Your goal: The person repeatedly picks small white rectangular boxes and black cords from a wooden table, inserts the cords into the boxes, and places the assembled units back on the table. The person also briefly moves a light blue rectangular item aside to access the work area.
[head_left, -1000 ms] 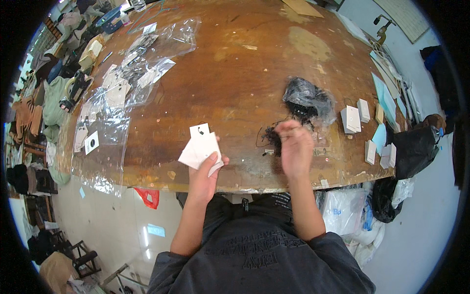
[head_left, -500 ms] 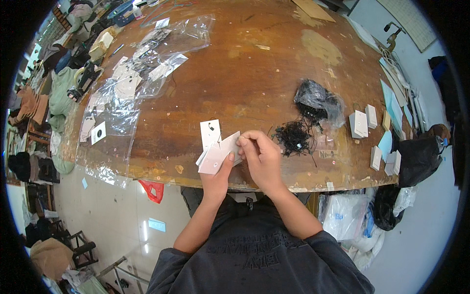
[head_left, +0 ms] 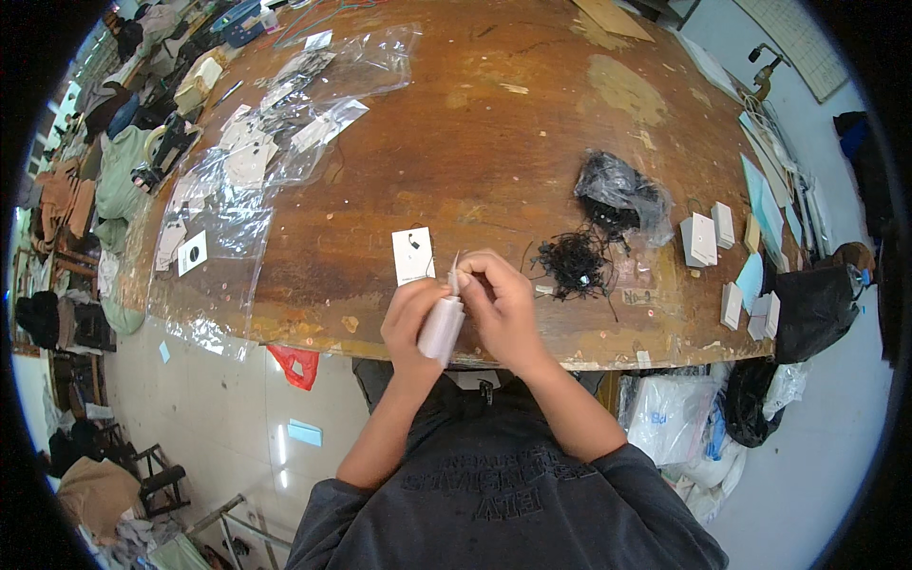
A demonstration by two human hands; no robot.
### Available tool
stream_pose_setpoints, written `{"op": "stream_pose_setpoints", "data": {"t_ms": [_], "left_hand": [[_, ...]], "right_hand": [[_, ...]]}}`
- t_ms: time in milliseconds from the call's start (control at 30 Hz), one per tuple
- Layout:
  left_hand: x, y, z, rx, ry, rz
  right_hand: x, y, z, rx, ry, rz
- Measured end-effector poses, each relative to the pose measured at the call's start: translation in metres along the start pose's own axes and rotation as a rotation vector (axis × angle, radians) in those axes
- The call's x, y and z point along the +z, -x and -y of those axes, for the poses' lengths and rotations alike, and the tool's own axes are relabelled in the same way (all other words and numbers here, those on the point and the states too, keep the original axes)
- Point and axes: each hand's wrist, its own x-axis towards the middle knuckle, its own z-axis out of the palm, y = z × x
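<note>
White card (head_left: pixel 412 253) lying on table (head_left: pixel 494 171), just beyond left hand (head_left: pixel 407 318). Left fingers gripping card stack (head_left: pixel 440 332), now facing edge-on, no longer fanning; right hand (head_left: pixel 503 304) pinching upper end, both hands working there. Black strings (head_left: pixel 575 266) lying rightward.

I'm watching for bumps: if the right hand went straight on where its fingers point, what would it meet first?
Probably the upper end of the white cards held in the left hand; the right hand has its fingertips right there, though exact contact is unclear.
</note>
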Motion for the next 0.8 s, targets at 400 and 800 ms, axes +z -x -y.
{"op": "stream_pose_setpoints", "data": {"t_ms": [400,800], "left_hand": [[-0.012,-0.003,0.023,-0.46,0.137,0.009],[-0.033,-0.004,0.024,-0.889,0.843,-0.321]], "right_hand": [[-0.075,-0.032,-0.03,0.231,0.286,-0.448],[-0.103,-0.027,-0.055,-0.346,1.013,0.166]]}}
